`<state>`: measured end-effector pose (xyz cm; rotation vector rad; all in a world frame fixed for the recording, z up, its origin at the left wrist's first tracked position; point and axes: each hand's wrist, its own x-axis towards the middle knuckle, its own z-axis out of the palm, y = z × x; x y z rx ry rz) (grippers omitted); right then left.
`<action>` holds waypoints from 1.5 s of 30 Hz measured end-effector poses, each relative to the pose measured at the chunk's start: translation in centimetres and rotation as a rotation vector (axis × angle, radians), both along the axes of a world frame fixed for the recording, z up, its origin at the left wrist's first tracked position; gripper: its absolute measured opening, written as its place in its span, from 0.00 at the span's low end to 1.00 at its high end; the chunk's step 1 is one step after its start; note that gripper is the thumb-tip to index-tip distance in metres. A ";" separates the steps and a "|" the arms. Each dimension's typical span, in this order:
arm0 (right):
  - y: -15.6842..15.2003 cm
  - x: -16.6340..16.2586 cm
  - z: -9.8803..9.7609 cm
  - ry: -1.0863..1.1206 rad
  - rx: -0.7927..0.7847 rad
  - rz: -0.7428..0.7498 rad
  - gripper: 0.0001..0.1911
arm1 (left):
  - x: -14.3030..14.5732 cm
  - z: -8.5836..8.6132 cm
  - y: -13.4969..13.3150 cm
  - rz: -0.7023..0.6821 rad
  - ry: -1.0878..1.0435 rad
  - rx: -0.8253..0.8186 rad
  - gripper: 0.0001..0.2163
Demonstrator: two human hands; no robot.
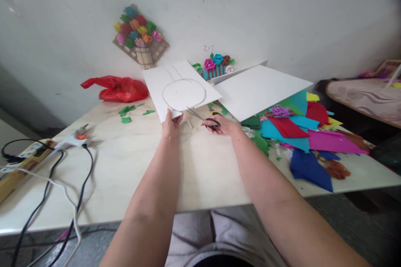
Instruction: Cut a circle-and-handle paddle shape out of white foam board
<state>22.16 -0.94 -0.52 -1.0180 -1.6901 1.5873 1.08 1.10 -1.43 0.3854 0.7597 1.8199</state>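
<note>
My left hand grips the near edge of a white board, thumb on top and fingers beneath. A pencilled circle with two lines running off its far side is drawn on the board. Part of the near edge is cut close to the circle. In my right hand is a pair of scissors with dark handles, their blades pointing left toward the board's cut edge. Whether the blades touch the board I cannot tell.
A second white board lies to the right, beside coloured sheets. At the left are a red plastic bag, green scraps, a glue gun and a power strip with cables. Paper flowers stand against the wall.
</note>
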 end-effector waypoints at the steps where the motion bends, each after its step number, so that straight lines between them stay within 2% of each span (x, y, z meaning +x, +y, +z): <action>1: 0.0 0.1 0.0 0.002 0.007 0.032 0.16 | 0.0 0.0 0.1 0.006 0.000 0.000 0.15; 4: 0.0 0.1 0.0 -0.025 0.026 0.084 0.16 | 0.0 -0.1 0.1 0.016 0.005 0.011 0.15; 10: -0.1 -0.5 0.5 -0.217 0.052 0.070 0.16 | -0.5 -0.2 0.4 0.042 0.016 0.033 0.13; 17: 0.1 -0.9 0.6 -0.421 0.045 0.173 0.22 | -1.0 -0.5 0.9 0.106 0.003 0.088 0.17; 19: 0.2 -1.0 0.7 -0.471 0.020 0.089 0.23 | -1.0 -0.6 0.9 0.110 0.010 0.088 0.18; 23: 0.6 -0.9 0.9 -0.466 0.033 -0.290 0.23 | -0.9 -0.5 0.8 0.090 0.015 0.076 0.17; 25: 0.9 -1.0 0.9 -0.474 0.054 -0.383 0.22 | -0.9 -0.4 0.7 0.080 0.015 0.069 0.17; 27: 1.0 -1.2 0.9 -0.519 0.111 -0.397 0.20 | -0.8 -0.3 0.6 0.081 0.012 0.061 0.18; 31: 0.8 -2.3 1.0 -0.694 0.320 -0.361 0.15 | -0.7 -0.2 0.4 0.070 0.009 0.054 0.19; 36: 0.2 -4.3 1.0 -0.799 0.529 -0.388 0.07 | -0.5 -0.1 0.2 0.037 -0.013 0.045 0.15; 39: 0.5 -5.0 0.5 -0.722 0.566 -0.405 0.07 | -0.4 -0.1 0.1 0.005 -0.014 0.054 0.13; 41: 0.8 -5.1 0.0 -0.537 0.506 -0.452 0.08 | -0.3 0.0 0.0 -0.016 -0.014 0.057 0.13; 45: 0.8 -5.6 -0.3 0.062 0.075 -0.522 0.05 | -0.1 0.1 -0.1 -0.059 -0.013 0.035 0.13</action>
